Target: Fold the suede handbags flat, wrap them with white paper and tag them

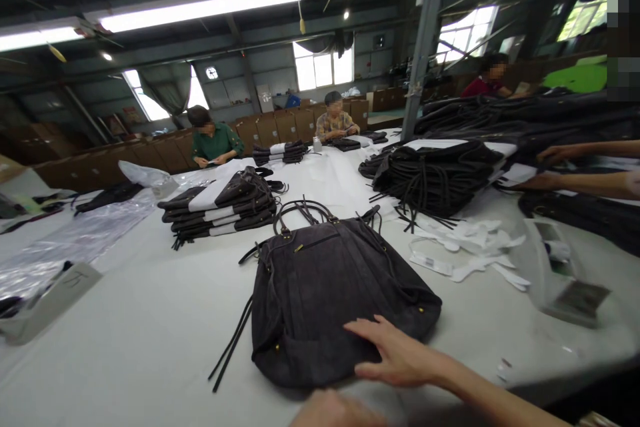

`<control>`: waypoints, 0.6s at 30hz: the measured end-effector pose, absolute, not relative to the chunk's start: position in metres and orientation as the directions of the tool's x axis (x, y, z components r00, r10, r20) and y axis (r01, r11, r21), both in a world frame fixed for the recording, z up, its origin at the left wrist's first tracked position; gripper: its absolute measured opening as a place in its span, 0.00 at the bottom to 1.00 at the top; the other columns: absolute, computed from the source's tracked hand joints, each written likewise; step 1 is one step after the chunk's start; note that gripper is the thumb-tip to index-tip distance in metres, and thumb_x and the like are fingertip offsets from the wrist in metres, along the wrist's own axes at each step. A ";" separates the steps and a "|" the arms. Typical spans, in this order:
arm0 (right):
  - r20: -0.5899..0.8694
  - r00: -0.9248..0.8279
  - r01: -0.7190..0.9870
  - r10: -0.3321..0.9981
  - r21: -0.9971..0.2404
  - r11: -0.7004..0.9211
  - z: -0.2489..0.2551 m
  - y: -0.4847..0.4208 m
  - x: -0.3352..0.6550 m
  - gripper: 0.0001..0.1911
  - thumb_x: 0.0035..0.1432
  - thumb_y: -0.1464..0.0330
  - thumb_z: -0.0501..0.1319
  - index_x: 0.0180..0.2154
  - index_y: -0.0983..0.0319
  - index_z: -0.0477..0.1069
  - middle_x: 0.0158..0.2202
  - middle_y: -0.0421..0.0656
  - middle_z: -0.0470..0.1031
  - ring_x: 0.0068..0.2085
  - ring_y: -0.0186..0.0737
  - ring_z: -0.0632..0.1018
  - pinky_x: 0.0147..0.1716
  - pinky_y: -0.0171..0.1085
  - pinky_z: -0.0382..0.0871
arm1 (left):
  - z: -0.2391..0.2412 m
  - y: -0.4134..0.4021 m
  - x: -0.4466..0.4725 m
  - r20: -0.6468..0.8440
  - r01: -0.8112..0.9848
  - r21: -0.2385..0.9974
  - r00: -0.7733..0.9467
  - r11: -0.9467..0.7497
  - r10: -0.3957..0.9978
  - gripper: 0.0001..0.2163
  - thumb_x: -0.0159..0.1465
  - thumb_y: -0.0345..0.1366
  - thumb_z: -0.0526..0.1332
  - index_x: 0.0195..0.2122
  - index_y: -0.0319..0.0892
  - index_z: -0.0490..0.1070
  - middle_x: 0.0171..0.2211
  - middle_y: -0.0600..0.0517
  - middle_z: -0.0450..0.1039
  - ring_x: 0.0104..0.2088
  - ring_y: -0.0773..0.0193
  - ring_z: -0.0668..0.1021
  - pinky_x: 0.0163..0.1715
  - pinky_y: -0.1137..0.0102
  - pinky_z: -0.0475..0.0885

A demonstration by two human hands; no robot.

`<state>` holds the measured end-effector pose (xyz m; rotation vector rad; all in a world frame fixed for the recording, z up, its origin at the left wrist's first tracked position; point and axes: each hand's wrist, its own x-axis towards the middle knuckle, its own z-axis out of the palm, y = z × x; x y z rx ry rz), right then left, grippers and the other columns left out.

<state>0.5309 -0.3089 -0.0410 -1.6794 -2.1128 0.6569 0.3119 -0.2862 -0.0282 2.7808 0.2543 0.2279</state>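
A dark grey handbag [320, 293] lies flat on the white table [125, 320], its base toward me and its two handles pointing away. Thin dark straps trail off its left side, and small brass-coloured fittings show near the lower corners. My right hand [387, 352] reaches over the bag's lower right part with fingers spread; whether it presses on the surface I cannot tell. Below the bag's near edge my left hand [335, 409] is blurred and cut off by the frame, so its fingers do not show clearly.
Stacked dark bags [225, 203] with white paper strips stand behind on the left, and another stack [435, 173] on the right. White scraps [465, 247] and a tape dispenser [565, 280] lie at right. A co-worker's hands [545, 173] handle paper there. A grey box [50, 300] is at left.
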 end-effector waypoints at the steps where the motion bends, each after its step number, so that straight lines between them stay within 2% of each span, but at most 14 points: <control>1: 0.008 -0.202 0.755 0.979 -0.635 0.161 -0.029 -0.294 0.541 0.31 0.56 0.59 0.59 0.61 0.60 0.62 0.56 0.50 0.71 0.54 0.49 0.73 0.53 0.45 0.67 | -0.010 -0.262 0.311 0.163 0.197 0.379 0.948 -0.904 0.274 0.15 0.66 0.33 0.50 0.48 0.49 0.72 0.38 0.52 0.78 0.38 0.66 0.78 0.38 0.73 0.71; 3: 0.077 -0.079 0.737 0.994 -0.667 0.111 -0.007 -0.247 0.563 0.26 0.60 0.59 0.56 0.58 0.61 0.66 0.51 0.47 0.75 0.48 0.43 0.78 0.47 0.38 0.71 | 0.018 -0.205 0.313 0.259 0.383 0.491 0.794 -0.783 0.550 0.15 0.68 0.34 0.48 0.51 0.47 0.70 0.44 0.50 0.77 0.45 0.64 0.76 0.47 0.69 0.70; 5: 0.155 0.032 0.815 0.987 -0.576 0.064 0.010 -0.181 0.586 0.22 0.61 0.62 0.55 0.54 0.63 0.69 0.49 0.47 0.76 0.46 0.42 0.78 0.47 0.37 0.70 | 0.031 -0.143 0.322 0.307 0.501 0.490 0.666 -0.713 0.680 0.15 0.67 0.37 0.49 0.50 0.46 0.71 0.49 0.47 0.74 0.50 0.60 0.74 0.52 0.63 0.68; 8: 0.184 0.099 0.885 0.978 -0.466 -0.002 0.020 -0.066 0.615 0.19 0.62 0.68 0.54 0.53 0.64 0.69 0.48 0.48 0.76 0.48 0.43 0.76 0.49 0.39 0.68 | 0.018 -0.056 0.343 0.265 0.715 0.331 0.556 -0.616 0.788 0.20 0.65 0.42 0.52 0.56 0.43 0.67 0.58 0.40 0.66 0.57 0.47 0.68 0.55 0.54 0.63; 11: 0.164 0.137 0.921 0.977 -0.384 -0.065 0.012 0.042 0.635 0.21 0.60 0.73 0.55 0.56 0.66 0.66 0.53 0.53 0.72 0.54 0.46 0.73 0.53 0.41 0.65 | -0.017 0.010 0.360 0.122 0.888 0.202 0.396 -0.414 0.910 0.29 0.64 0.46 0.52 0.64 0.38 0.54 0.61 0.33 0.58 0.59 0.38 0.64 0.53 0.48 0.62; 13: 0.128 0.147 0.939 0.981 -0.330 -0.098 -0.001 0.100 0.643 0.23 0.59 0.74 0.58 0.57 0.67 0.63 0.55 0.54 0.69 0.55 0.48 0.71 0.53 0.44 0.65 | -0.044 0.037 0.367 0.007 0.926 0.167 0.342 -0.338 0.940 0.32 0.63 0.47 0.53 0.65 0.39 0.51 0.61 0.32 0.58 0.58 0.36 0.64 0.51 0.47 0.63; 15: 0.068 0.140 0.951 0.988 -0.287 -0.115 -0.017 0.145 0.647 0.23 0.60 0.71 0.59 0.57 0.66 0.62 0.55 0.52 0.68 0.53 0.47 0.72 0.52 0.48 0.66 | -0.066 0.051 0.372 -0.050 0.939 0.153 0.319 -0.308 0.947 0.31 0.62 0.47 0.54 0.65 0.41 0.53 0.62 0.34 0.58 0.59 0.35 0.63 0.51 0.46 0.62; 18: -0.058 0.118 0.962 0.991 -0.242 -0.129 -0.038 0.186 0.651 0.21 0.62 0.64 0.59 0.55 0.63 0.63 0.52 0.48 0.69 0.49 0.45 0.74 0.48 0.50 0.69 | -0.082 0.055 0.378 -0.017 0.952 0.144 0.274 -0.269 0.962 0.29 0.61 0.49 0.55 0.61 0.41 0.62 0.61 0.35 0.60 0.60 0.35 0.60 0.55 0.42 0.56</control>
